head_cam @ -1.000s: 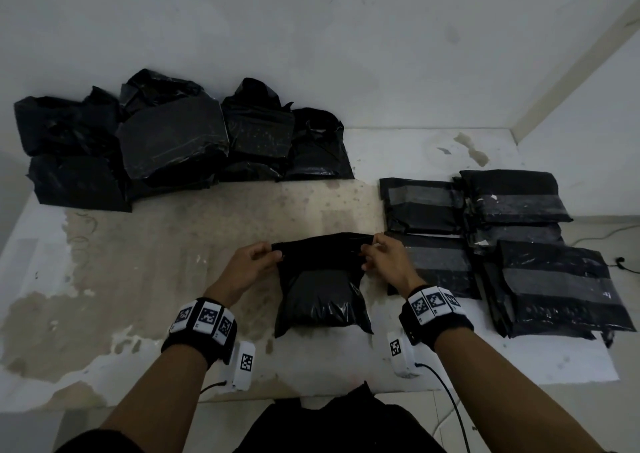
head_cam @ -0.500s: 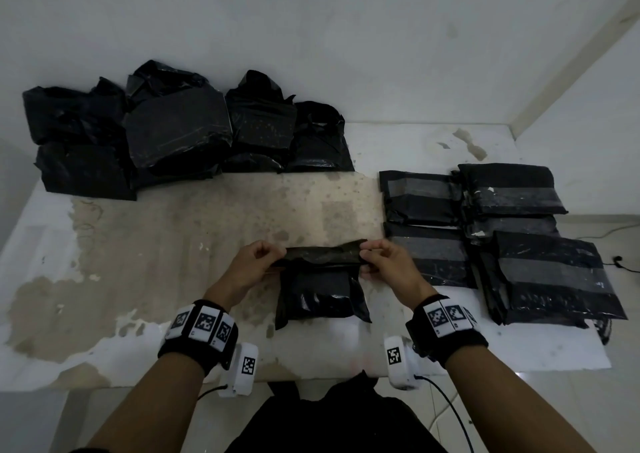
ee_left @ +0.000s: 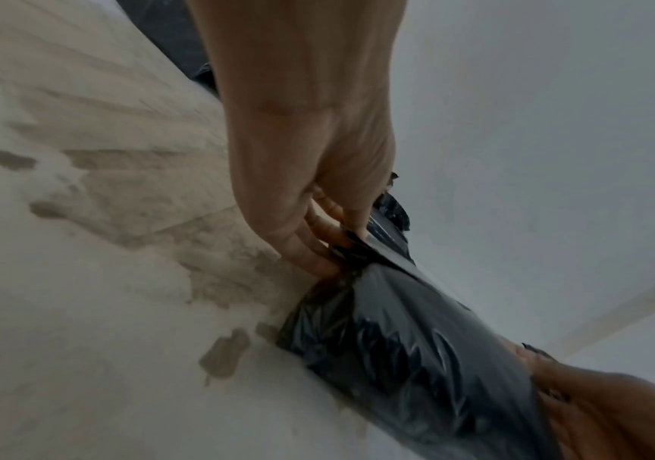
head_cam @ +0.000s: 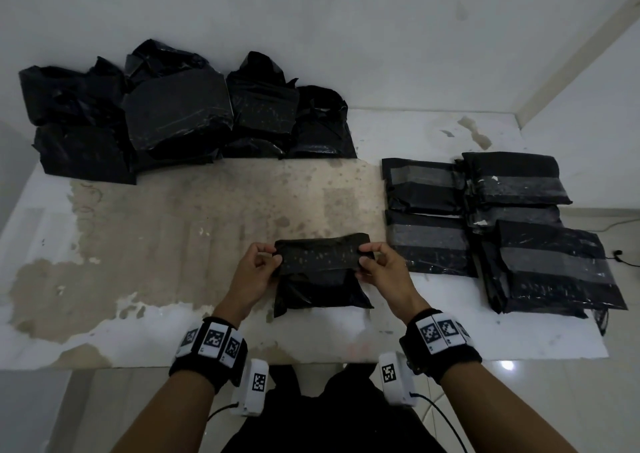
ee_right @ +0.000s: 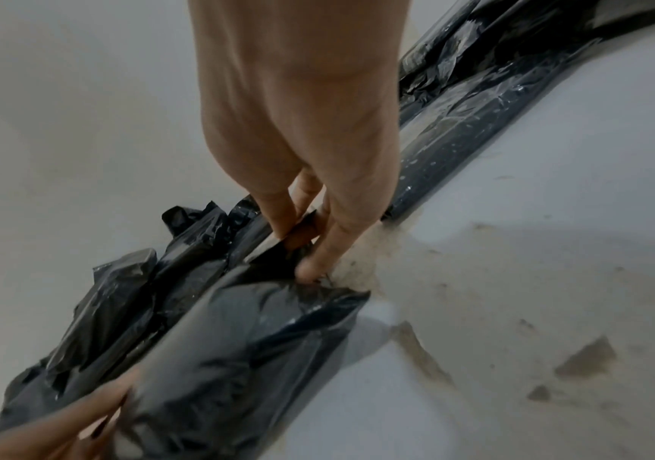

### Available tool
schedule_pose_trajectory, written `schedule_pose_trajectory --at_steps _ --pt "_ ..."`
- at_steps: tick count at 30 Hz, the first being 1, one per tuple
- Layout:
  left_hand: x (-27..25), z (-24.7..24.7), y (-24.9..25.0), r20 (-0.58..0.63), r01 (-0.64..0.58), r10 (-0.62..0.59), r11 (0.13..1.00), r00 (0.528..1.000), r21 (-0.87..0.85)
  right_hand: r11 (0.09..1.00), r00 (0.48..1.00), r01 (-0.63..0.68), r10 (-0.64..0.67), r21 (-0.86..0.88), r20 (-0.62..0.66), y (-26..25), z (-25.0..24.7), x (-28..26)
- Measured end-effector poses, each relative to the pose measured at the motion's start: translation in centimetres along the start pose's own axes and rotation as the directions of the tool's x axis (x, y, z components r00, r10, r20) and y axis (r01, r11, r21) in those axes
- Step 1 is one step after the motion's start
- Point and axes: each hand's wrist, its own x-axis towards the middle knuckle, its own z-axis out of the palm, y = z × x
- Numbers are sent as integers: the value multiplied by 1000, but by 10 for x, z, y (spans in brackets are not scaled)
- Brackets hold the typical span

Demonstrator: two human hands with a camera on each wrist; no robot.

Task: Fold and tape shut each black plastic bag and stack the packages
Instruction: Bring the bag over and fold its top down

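A black plastic bag (head_cam: 320, 272) lies on the table in front of me, its top flap folded over toward me. My left hand (head_cam: 264, 265) pinches the flap's left end and my right hand (head_cam: 372, 262) pinches its right end. In the left wrist view the left hand (ee_left: 333, 242) grips the bag (ee_left: 408, 339) at its folded edge. In the right wrist view the right hand (ee_right: 310, 246) grips the bag (ee_right: 247, 336) at the other end. Taped packages (head_cam: 519, 230) lie stacked at the right. Unsealed bags (head_cam: 166, 116) are heaped at the back left.
The table (head_cam: 173, 230) is white with a worn brown patch in the middle. Its front edge runs just below my wrists. A white wall stands behind the heap. A cable (head_cam: 620, 255) lies on the floor at the far right.
Both hands have rolled the bag's top flap down toward me, so the bag now looks shorter and the fold is thicker. The hands have come slightly nearer my body.
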Motion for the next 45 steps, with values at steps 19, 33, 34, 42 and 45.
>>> schedule_pose_trajectory --at_steps 19,33,34,42,45 --pt "-25 48 -31 486 -600 519 66 703 797 878 956 206 -275 -431 -102 31 4 -5" --pt "-28 46 -33 461 -577 478 123 748 808 88 753 499 -535 -862 382 61 39 -25" --pt "-29 46 -34 447 -569 474 147 759 809 77 759 488 -528 -869 380 62 38 -25" --pt "-36 34 -52 227 -436 433 478 872 763 197 811 445 -502 -874 300 68 37 -27" --pt "-33 33 -49 208 -417 424 493 881 764 291 833 435 -491 -852 257 70 37 -29"
